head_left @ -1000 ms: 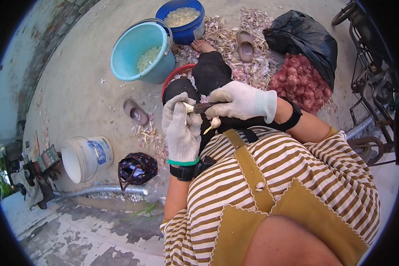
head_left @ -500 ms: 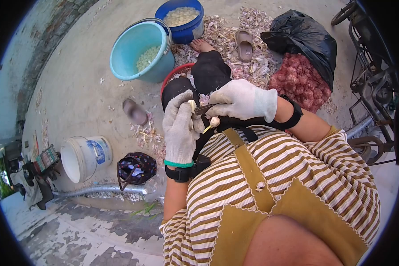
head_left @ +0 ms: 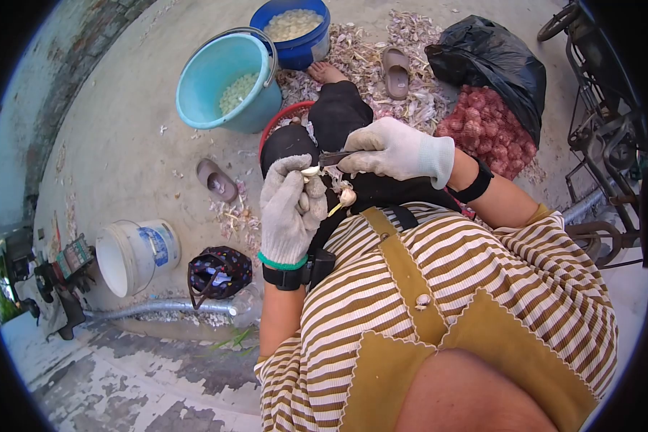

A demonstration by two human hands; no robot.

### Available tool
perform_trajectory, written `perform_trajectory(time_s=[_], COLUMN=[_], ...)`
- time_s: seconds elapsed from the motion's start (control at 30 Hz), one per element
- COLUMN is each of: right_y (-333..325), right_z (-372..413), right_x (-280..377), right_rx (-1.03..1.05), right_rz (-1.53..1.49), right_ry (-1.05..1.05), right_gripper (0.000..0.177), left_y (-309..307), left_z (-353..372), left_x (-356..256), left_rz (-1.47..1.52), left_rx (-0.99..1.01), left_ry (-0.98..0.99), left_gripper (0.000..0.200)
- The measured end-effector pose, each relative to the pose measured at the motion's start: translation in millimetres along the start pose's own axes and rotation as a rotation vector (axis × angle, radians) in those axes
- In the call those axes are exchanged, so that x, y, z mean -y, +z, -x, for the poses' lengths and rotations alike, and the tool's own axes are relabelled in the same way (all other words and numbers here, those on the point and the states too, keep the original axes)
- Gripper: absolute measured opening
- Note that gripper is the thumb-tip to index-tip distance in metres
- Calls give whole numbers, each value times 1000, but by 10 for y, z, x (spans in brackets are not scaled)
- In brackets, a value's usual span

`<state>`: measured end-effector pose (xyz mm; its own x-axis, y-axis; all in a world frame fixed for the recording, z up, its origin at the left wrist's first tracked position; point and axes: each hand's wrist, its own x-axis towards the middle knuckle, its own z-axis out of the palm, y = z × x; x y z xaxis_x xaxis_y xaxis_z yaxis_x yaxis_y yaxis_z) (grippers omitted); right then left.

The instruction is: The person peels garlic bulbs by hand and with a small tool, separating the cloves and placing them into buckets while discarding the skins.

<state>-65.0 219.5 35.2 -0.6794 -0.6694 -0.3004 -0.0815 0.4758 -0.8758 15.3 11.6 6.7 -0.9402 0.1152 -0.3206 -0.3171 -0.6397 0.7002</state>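
– Where's the garlic clove (head_left: 310,172)?
– Pinched in the gloved left hand (head_left: 289,209), fingers closed on it over the lap (head_left: 385,190)
– And the right hand (head_left: 394,150)?
– Its fingers grip a dark knife (head_left: 333,158), blade just beside the clove
– What's around them?
– A garlic bulb (head_left: 348,196) beside the left hand, then a red basket (head_left: 275,122), a turquoise bucket (head_left: 194,106), scattered skins (head_left: 363,63)

You're looking down on pale concrete floor (head_left: 122,173); weathered wall (head_left: 47,83) is running along upper left; flaking grey-white surface (head_left: 151,374) is spreading across lower left; daylight is falling.
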Motion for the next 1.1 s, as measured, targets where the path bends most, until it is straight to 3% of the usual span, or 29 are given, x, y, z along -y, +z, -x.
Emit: perform_trajectory(time_s=[0.07,0.17,0.4,0.47,0.5,0.6,0.83,1.1], right_y=[20,-7,38,-34,-31,2,29,29], right_z=[-8,45,22,28,21,69,68,52], right_x=[-44,100,48,131,97,79,180,197], right_rx=[-77,-41,-39,-55,-54,-46,-4,79], right_rz=[242,329,330,226,226,560,837,880], right_ry=[-136,-77,-172,35,35,-103,-215,-250], right_gripper=[24,28,27,30,30,34,28,24], left_y=[7,-11,37,-2,0,9,87,95], left_z=[6,21,39,50,51,43,23,37], left_x=[4,-7,30,25,17,-12,-48,-123], left_rz=[14,13,-94,-87,-87,-61,-365,-669], left_rx=[4,13,14,-23,-25,-9,-61,-7], left_ry=[29,7,19,23,23,26,-54,-93], left_gripper=[19,18,19,20,20,20,16,15])
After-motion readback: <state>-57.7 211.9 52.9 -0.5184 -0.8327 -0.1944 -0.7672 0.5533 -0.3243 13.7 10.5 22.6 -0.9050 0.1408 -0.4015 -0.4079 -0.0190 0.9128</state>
